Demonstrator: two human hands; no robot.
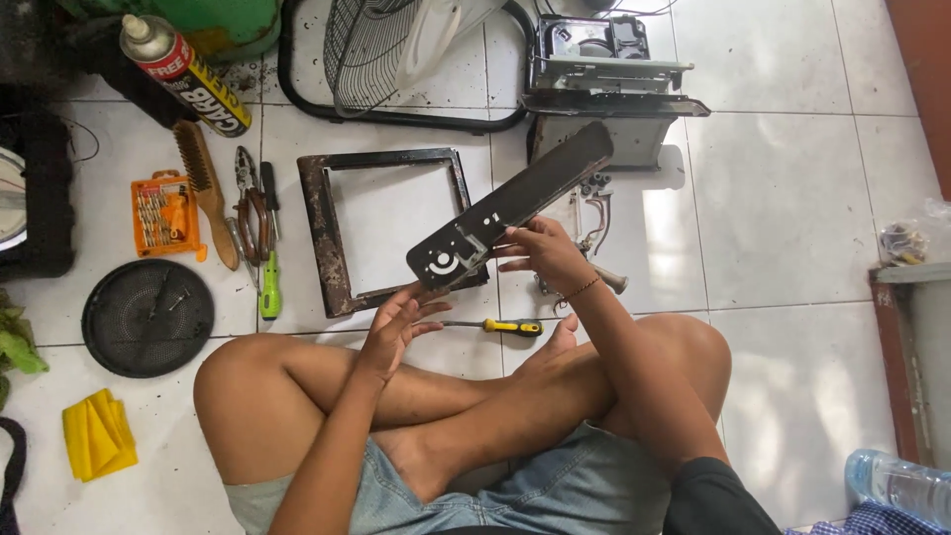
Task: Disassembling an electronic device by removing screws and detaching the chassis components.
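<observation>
Head view: person sits cross-legged on white tile floor (792,198). Right hand (540,253) curled around the near edge of a long dark metal panel (510,203), fingers closed on it, gripping. Left hand (396,322) half open under the panel's near-left end, fingertips touching its lower corner, not clearly clamped. Panel is flat, elongated, tilted from near-left up to far-right, held over the floor; several small cutouts and one round hole at the near end.

Counts: one yellow-handled screwdriver (495,326) on the floor just beside the left hand, near the knees. One rusty square metal frame (381,228) flat on the tile to the left, partly under the panel. One green-handled screwdriver (269,287), one pair of pliers (248,213), one wooden wire brush (206,193), all left of the frame. One orange bit case (163,216) further left. One round black mesh disc (147,317) at near left, with small screws on it, count unclear. One yellow folded cloth (97,434) near left. One spray can (183,74) far left. One wire fan guard (371,50) far centre. One grey metal appliance body (604,84) far, behind the panel. One plastic bottle (897,481) near right.
</observation>
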